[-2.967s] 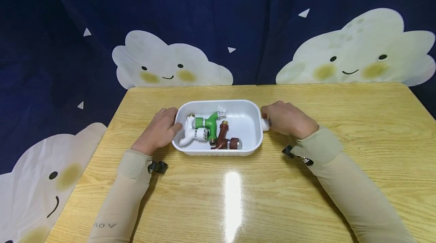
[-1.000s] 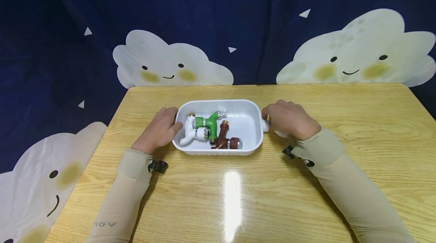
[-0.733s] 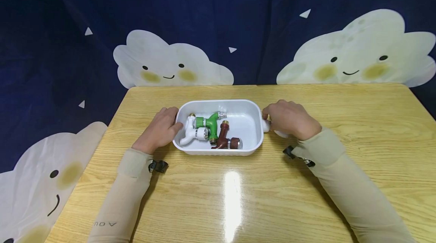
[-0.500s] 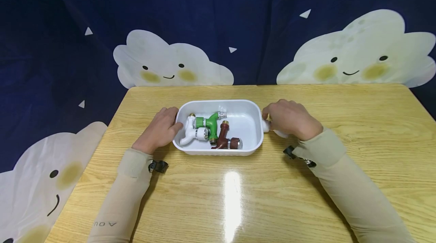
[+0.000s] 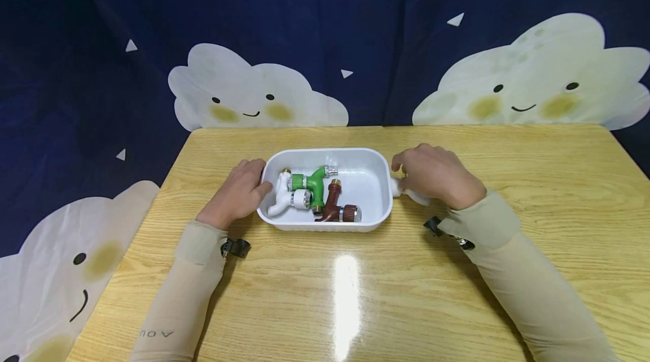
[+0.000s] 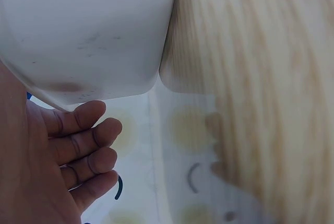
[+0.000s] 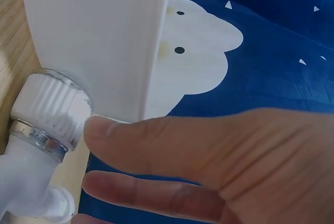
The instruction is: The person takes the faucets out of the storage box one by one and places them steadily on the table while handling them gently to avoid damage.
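We saw the left hand [image 5: 237, 191] resting on the left end of a white tray [image 5: 363, 187], its thumb over the rim and its fingers [image 6: 96, 136] outside; from the left wrist these fingers appeared loosely bent, but with the thumb hidden there, we could not tell whether the hand pinched the wall. We found the right hand [image 5: 433, 175] released, its fingers apart and its thumb just beside the ribbed knob [image 7: 52, 106] of the outer white tap [image 7: 32, 162]. We located this tap on the wooden table [image 5: 284, 294], outside the tray, with the knob next to the right end wall and the body extending away from it. Within the tray we noted three taps: the inner white tap [image 5: 282, 195] at left, the green tap [image 5: 315, 186] close beside it, and the brown tap [image 5: 332, 201] further right. Behind the table we observed a dark blue backdrop [image 5: 365, 23] printed with white clouds [image 5: 259, 84].
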`<action>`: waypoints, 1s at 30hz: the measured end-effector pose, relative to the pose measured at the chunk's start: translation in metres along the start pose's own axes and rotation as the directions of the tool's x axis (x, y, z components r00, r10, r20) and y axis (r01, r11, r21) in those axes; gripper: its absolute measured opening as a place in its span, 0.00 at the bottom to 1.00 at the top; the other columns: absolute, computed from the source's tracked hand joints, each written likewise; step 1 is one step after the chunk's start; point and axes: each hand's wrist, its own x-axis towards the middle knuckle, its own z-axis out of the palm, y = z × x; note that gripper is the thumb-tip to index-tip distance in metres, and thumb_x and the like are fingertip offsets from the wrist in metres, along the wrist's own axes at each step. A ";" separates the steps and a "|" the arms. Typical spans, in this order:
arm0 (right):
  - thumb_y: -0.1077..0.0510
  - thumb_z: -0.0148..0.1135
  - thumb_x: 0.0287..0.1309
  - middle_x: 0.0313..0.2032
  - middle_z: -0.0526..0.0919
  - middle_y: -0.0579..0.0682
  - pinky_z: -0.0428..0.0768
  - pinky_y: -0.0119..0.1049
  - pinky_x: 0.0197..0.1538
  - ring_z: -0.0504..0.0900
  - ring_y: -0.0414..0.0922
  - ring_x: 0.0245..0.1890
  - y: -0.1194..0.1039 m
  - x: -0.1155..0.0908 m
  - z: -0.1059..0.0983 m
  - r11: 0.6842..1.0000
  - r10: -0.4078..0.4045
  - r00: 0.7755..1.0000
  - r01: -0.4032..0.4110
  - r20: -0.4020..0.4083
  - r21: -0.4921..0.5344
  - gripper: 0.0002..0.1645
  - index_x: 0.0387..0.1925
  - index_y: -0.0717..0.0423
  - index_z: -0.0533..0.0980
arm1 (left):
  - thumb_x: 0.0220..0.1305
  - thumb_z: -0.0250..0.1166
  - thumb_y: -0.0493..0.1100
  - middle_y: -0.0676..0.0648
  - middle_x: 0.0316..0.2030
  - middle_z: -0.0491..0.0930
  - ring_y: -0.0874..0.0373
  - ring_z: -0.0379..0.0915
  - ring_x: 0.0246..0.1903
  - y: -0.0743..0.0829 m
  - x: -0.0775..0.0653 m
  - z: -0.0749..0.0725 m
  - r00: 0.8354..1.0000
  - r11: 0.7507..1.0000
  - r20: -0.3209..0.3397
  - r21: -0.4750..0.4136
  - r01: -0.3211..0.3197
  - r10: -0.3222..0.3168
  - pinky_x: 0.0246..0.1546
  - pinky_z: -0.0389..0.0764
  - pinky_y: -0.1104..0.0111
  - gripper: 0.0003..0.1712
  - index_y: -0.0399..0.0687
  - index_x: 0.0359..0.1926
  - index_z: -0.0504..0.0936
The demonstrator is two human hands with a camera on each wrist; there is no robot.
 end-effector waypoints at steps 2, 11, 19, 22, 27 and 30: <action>0.55 0.73 0.58 0.49 0.89 0.56 0.80 0.48 0.36 0.85 0.51 0.40 -0.001 0.000 -0.001 1.000 -0.005 1.000 0.005 -0.011 0.001 0.20 0.54 0.50 0.85 | 0.66 0.52 0.46 0.42 0.34 0.77 0.46 0.66 0.40 0.000 0.000 0.000 1.000 1.000 -0.001 -0.001 0.000 0.000 0.45 0.65 0.59 0.15 0.39 0.45 0.77; 0.54 0.73 0.59 0.44 0.90 0.54 0.77 0.44 0.32 0.83 0.49 0.34 -0.002 -0.002 -0.003 1.000 -0.008 0.999 0.009 -0.048 0.004 0.19 0.52 0.51 0.85 | 0.66 0.53 0.45 0.42 0.33 0.76 0.46 0.66 0.40 -0.001 0.001 0.000 1.000 1.000 -0.004 0.006 0.000 0.000 0.45 0.66 0.58 0.14 0.39 0.43 0.76; 0.54 0.71 0.60 0.40 0.89 0.52 0.80 0.49 0.34 0.86 0.50 0.37 -0.004 -0.004 -0.005 1.000 -0.022 0.994 0.023 -0.103 0.006 0.19 0.52 0.53 0.84 | 0.66 0.53 0.45 0.42 0.35 0.77 0.46 0.66 0.41 -0.001 0.001 0.001 1.000 1.000 0.000 0.002 -0.001 0.001 0.46 0.66 0.58 0.15 0.39 0.45 0.77; 0.54 0.71 0.60 0.41 0.90 0.53 0.81 0.50 0.35 0.87 0.52 0.39 -0.004 -0.005 -0.005 1.000 -0.029 0.992 0.030 -0.121 0.006 0.19 0.52 0.53 0.84 | 0.66 0.52 0.45 0.42 0.35 0.78 0.46 0.66 0.41 -0.001 0.001 0.001 1.000 1.000 -0.001 0.002 0.000 0.000 0.46 0.66 0.58 0.15 0.39 0.45 0.77; 0.54 0.72 0.60 0.42 0.90 0.54 0.82 0.52 0.36 0.88 0.53 0.40 -0.006 -0.006 -0.006 0.999 -0.040 0.988 0.041 -0.147 0.009 0.18 0.52 0.54 0.84 | 0.66 0.52 0.45 0.42 0.34 0.76 0.46 0.66 0.40 -0.001 0.001 0.001 1.000 1.000 0.001 0.006 0.005 -0.005 0.45 0.66 0.58 0.14 0.40 0.44 0.76; 0.54 0.73 0.60 0.42 0.90 0.55 0.83 0.52 0.37 0.88 0.53 0.40 -0.007 -0.007 -0.006 0.999 -0.045 0.987 0.047 -0.157 0.010 0.18 0.51 0.54 0.85 | 0.66 0.52 0.45 0.42 0.33 0.76 0.47 0.66 0.40 -0.001 0.001 0.001 1.000 1.000 0.001 0.005 0.004 -0.004 0.45 0.66 0.59 0.14 0.40 0.43 0.76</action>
